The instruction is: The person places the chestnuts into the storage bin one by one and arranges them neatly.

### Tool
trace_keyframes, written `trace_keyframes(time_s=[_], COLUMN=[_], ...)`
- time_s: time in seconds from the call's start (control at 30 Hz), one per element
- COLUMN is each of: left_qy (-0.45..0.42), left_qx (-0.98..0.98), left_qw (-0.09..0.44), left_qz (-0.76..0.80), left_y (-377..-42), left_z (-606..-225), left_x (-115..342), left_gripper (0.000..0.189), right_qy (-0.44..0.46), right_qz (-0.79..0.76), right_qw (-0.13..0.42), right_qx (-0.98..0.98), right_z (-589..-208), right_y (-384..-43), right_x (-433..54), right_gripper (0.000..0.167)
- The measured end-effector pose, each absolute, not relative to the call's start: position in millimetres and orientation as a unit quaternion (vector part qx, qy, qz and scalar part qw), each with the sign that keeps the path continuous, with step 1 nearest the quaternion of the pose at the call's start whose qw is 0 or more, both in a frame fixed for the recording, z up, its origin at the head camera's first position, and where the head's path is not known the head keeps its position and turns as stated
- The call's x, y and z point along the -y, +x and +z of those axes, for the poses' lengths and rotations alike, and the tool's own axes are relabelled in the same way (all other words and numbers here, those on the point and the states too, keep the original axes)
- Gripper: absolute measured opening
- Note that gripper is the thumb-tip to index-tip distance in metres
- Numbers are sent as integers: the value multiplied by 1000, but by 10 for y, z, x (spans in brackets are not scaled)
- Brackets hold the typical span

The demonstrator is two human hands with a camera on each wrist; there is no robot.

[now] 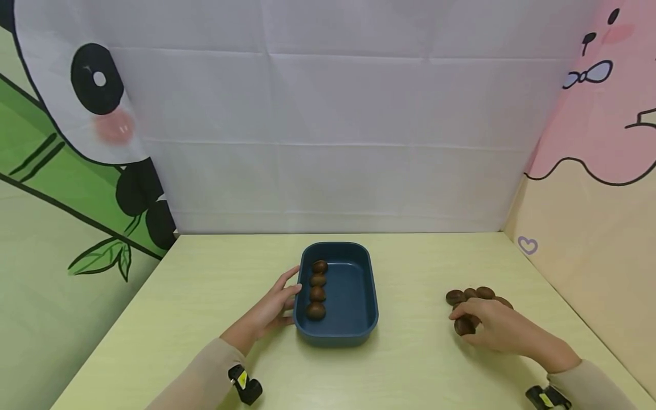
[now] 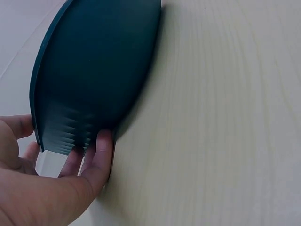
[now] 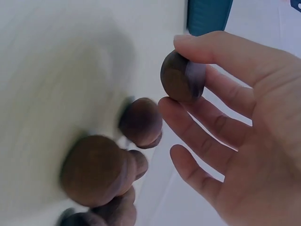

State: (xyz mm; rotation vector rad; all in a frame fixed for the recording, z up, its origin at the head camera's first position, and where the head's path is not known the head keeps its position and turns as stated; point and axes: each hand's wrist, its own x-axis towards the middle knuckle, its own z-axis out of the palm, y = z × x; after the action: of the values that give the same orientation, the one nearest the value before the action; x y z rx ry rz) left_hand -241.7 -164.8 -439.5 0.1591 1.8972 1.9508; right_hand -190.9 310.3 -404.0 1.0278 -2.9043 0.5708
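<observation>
A deep blue rectangular tray [image 1: 353, 296] stands in the middle of the table, with a column of several brown chestnuts [image 1: 316, 294] along its inner left side. My left hand [image 1: 269, 310] is at the tray's left side. In the left wrist view, its spread fingertips rest against the outer wall of the tray [image 2: 94, 61]. Thumb and fingers of my right hand [image 1: 497, 327] pinch one chestnut [image 3: 181, 75], raised beside the pile in the right wrist view. Other loose chestnuts [image 3: 94, 169] lie close together on the table, partly hidden behind that hand in the head view.
The pale wood-grain table [image 1: 410, 364] meets a white cloth wall [image 1: 338, 142] at the back. Printed panels stand at both sides, a green one [image 1: 51, 228] on the left and a pink and cream one [image 1: 599, 228] on the right.
</observation>
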Motion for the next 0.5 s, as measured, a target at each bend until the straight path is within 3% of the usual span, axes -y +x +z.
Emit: trace_keyframes(time_s=[0.5], left_qy=[50], left_qx=[-685], left_qw=[204], left_qz=[698], left_y=[-2392], left_z=[-4384], left_x=[1660], left_gripper=[62], right_qy=[371], right_qz=[280], right_qw=[-4], right_qx=[885], right_z=[-3866], right_y=[-2185], right_x=[-2362], right_gripper=[34])
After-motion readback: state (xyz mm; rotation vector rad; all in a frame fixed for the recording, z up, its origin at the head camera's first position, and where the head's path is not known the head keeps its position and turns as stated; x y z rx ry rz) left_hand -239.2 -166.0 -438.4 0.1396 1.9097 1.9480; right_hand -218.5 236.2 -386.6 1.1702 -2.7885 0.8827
